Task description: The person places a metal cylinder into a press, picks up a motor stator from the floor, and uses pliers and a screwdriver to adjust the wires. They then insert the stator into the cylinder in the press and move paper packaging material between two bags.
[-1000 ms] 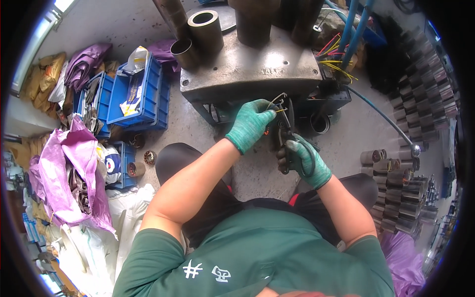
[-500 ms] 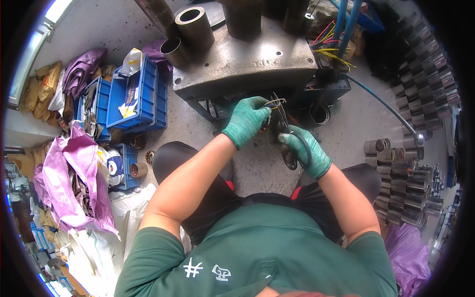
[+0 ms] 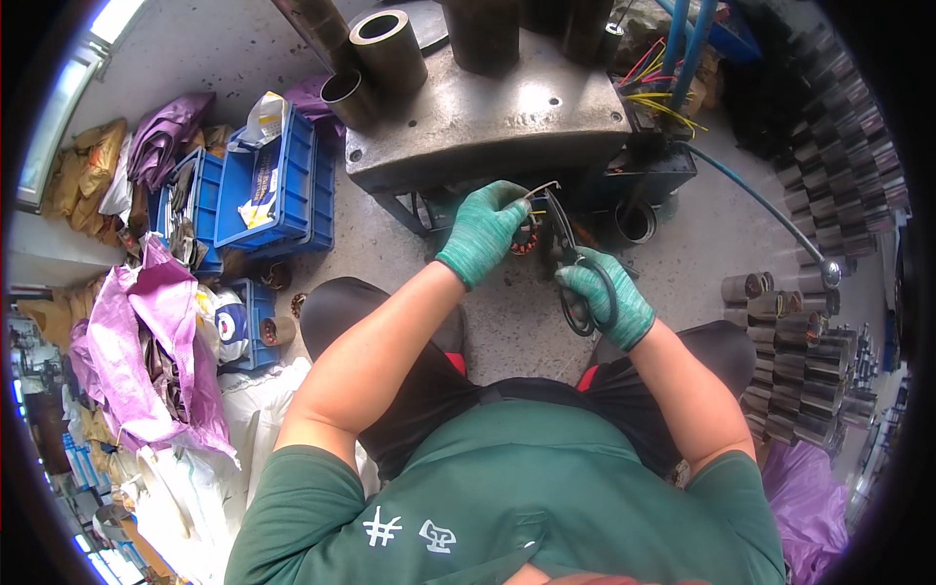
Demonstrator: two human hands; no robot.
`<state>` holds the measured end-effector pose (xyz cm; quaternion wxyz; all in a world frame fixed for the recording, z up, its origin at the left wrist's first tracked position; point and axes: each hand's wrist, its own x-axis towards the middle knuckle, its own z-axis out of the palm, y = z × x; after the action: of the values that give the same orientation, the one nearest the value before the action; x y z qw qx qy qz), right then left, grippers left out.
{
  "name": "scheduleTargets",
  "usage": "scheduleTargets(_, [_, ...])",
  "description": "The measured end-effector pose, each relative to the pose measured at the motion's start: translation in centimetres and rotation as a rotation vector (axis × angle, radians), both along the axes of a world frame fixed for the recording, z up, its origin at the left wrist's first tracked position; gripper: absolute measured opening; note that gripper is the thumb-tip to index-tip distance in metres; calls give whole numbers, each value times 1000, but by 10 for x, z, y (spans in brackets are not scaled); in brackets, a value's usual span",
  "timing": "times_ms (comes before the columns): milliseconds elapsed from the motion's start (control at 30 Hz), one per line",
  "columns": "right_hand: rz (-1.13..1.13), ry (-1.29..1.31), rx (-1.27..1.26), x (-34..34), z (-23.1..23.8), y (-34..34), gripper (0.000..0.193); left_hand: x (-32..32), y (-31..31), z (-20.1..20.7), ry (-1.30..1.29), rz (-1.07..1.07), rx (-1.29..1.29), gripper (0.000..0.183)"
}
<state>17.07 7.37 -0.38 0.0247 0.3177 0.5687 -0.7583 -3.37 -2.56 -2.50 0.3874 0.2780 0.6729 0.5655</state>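
Note:
My left hand (image 3: 486, 232), in a green knit glove, is closed around a small round motor winding (image 3: 525, 240) with dark and reddish parts, mostly hidden by the fingers. Thin lead wires (image 3: 545, 188) stick out past my thumb, one pale and bent at its tip. In my similarly gloved right hand (image 3: 612, 297) is a pair of black-handled scissors (image 3: 560, 229), my fingers wrapped through the large loops. Its blades point away from me, just right of the winding and close to the wires. Whether they touch a wire I cannot tell.
Ahead stands a heavy metal bench (image 3: 487, 112) bearing steel cylinders (image 3: 388, 49). Blue crates (image 3: 263, 200) and a purple sack (image 3: 146, 341) lie to the left. Stacked metal cylinders (image 3: 804, 380) line the right, near a blue hose (image 3: 751, 200) with a metal end.
The scissor blades, which were spread across the wires, have come closer together and dropped slightly below the wire tips. My left hand has barely moved and keeps its hold on the winding.

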Motion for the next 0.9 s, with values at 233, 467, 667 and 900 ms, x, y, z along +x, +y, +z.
scheduleTargets(233, [-41,25,-271,1,-4,-4,57,-3,0,-3,149,-12,-59,24])
scheduleTargets(467, [25,-10,-217,-2,5,-2,49,-1,0,1,140,-83,-110,24])
scheduleTargets(667, [22,15,-158,-2,-3,-2,45,-1,1,-5,136,-128,-136,28])
scheduleTargets(900, [-93,-11,-268,1,-18,-14,50,4,0,2,150,-154,-190,32])
